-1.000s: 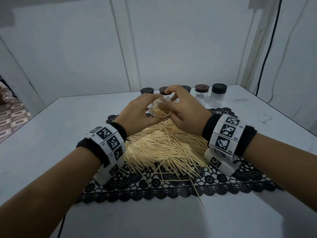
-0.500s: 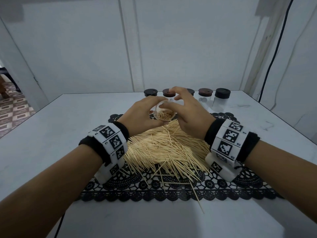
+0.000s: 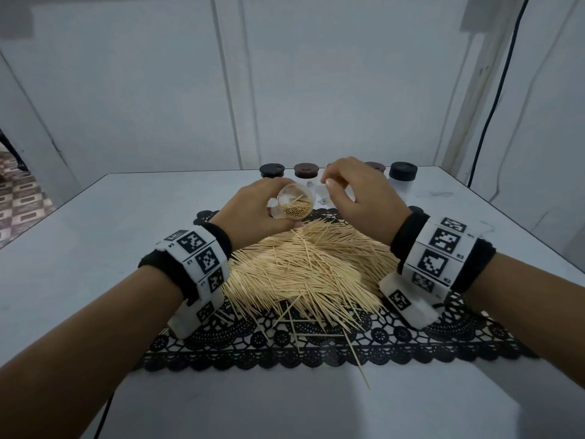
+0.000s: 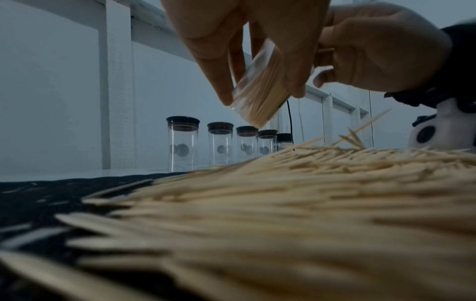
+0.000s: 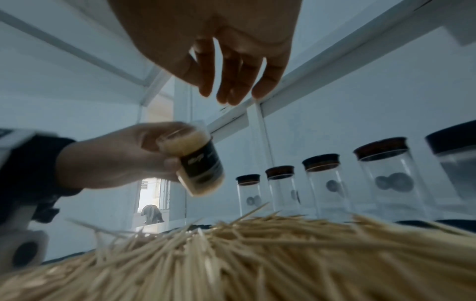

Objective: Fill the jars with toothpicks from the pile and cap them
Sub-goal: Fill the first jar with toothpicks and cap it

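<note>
Head view: left hand [image 3: 253,210] grips an uncapped clear jar [image 3: 293,204], fingers and thumb curled round its wall, jar tilted with its mouth toward the camera and part-filled with toothpicks. Jar is held in the air above the far edge of the toothpick pile [image 3: 310,267], not touching it. Right hand [image 3: 357,201] hovers just right of the jar; right wrist view shows its fingers [image 5: 231,81] hanging loose, lightly bent, holding nothing I can make out (left wrist view is too blurred to confirm). Pile lies on a black lace mat [image 3: 316,346] on the white table [image 3: 79,248]. Five capped jars [image 4: 220,145] stand in a row at the far side.
</note>
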The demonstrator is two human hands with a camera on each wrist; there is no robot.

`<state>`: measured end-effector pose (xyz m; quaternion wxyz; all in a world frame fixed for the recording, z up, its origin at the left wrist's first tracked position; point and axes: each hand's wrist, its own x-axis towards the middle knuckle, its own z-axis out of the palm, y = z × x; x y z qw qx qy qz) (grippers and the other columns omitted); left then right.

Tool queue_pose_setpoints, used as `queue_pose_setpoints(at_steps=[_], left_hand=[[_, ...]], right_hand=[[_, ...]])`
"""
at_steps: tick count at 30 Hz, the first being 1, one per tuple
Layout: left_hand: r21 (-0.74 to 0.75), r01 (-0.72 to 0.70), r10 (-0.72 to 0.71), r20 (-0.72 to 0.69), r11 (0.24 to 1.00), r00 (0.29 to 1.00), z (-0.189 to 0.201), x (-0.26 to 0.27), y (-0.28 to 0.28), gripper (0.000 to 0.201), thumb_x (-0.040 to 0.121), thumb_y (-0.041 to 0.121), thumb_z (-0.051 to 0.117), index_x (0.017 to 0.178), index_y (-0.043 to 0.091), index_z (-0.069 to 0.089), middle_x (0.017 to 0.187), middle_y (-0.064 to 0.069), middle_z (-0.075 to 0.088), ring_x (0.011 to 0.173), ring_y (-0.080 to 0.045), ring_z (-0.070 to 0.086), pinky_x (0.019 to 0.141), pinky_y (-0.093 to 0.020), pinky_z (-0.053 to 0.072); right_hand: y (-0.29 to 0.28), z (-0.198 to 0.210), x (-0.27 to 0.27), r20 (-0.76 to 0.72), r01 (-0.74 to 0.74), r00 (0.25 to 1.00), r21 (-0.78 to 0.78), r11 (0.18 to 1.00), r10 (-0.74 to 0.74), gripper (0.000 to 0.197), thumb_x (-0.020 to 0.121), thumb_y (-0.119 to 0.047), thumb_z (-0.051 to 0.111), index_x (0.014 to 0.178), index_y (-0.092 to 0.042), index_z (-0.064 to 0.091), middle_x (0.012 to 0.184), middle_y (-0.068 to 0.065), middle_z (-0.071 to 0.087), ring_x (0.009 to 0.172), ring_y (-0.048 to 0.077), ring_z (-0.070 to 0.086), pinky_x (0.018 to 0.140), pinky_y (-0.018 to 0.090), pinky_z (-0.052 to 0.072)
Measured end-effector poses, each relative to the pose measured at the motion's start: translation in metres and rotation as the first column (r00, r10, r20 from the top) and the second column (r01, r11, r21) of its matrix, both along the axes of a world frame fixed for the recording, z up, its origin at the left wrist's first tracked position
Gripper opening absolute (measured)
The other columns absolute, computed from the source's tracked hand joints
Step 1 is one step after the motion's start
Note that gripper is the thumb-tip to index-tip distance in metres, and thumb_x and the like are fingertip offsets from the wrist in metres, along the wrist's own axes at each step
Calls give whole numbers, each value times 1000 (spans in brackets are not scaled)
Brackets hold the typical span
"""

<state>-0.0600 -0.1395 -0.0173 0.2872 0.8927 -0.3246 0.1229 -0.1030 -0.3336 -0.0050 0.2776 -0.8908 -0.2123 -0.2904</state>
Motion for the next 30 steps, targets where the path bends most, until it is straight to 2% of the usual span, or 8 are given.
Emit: queue_pose_setpoints(at_steps=[3,6,8,10,13,17,22,30], left_hand=[[-2,-4,4,-7,1000,1000,0,0,0,60,75,34,76,127,20,52,124,5,56,104,-1,44,84,-12,28],[-1,6,-6,-17,1000,1000,0,0,0,58,75,32,76,126,20,53,122,6,56,104,-1,44,85,-13,28],[8,9,-9,-24,1000,1000,0,0,0,58,75,33,76,127,20,52,123,5,57,104,-2,45,86,-14,30],[18,5,-4,-29,1000,1000,-1,1,0,60,75,34,76,128,20,52,125,5,57,105,-2,45,87,-15,29],[28,-2,3,-34,1000,999,-1,0,0,61,75,34,76,129,19,51,125,5,56,105,-2,45,87,-14,29],[32,-2,3,-36,999,999,0,0,0,62,75,35,76,130,19,50,126,5,56,105,-1,44,86,-12,28],[38,-6,7,-42,999,999,0,-1,0,63,75,36,75,130,18,50,127,5,55,107,-3,45,87,-14,29],[39,-6,7,-45,999,999,0,-1,0,61,75,35,75,129,18,51,125,5,56,104,-1,45,86,-13,30]], right_hand=[[-14,6,0,-286,73,948,-227,971,-138,29,96,-33,43,95,-9,60,86,-4,59,73,8,51,66,23,38],[-24,9,-3,-494,-69,822,-581,811,-284,46,92,-47,44,110,-9,64,106,4,66,94,17,61,83,30,47],[-27,6,-4,-557,-150,746,-675,723,-365,53,89,-51,48,117,-8,61,114,7,64,103,22,60,92,35,47],[-28,1,-2,-587,-188,705,-695,694,-397,59,86,-53,52,116,-3,61,116,14,63,105,29,59,92,38,47],[-24,-8,4,-604,-204,707,-673,711,-368,61,83,-54,56,113,-1,61,113,14,65,104,30,60,91,38,49],[-13,-11,8,-603,-231,733,-657,717,-316,45,83,-48,61,86,-3,61,82,10,61,71,22,55,76,31,50],[-3,-11,11,-537,-216,790,-696,684,-297,29,86,-33,61,74,-9,52,60,-1,41,52,11,33,51,19,32],[-3,-4,15,-493,-180,818,-708,683,-296,32,86,-29,61,64,-12,45,59,-2,40,52,10,34,53,20,33]])
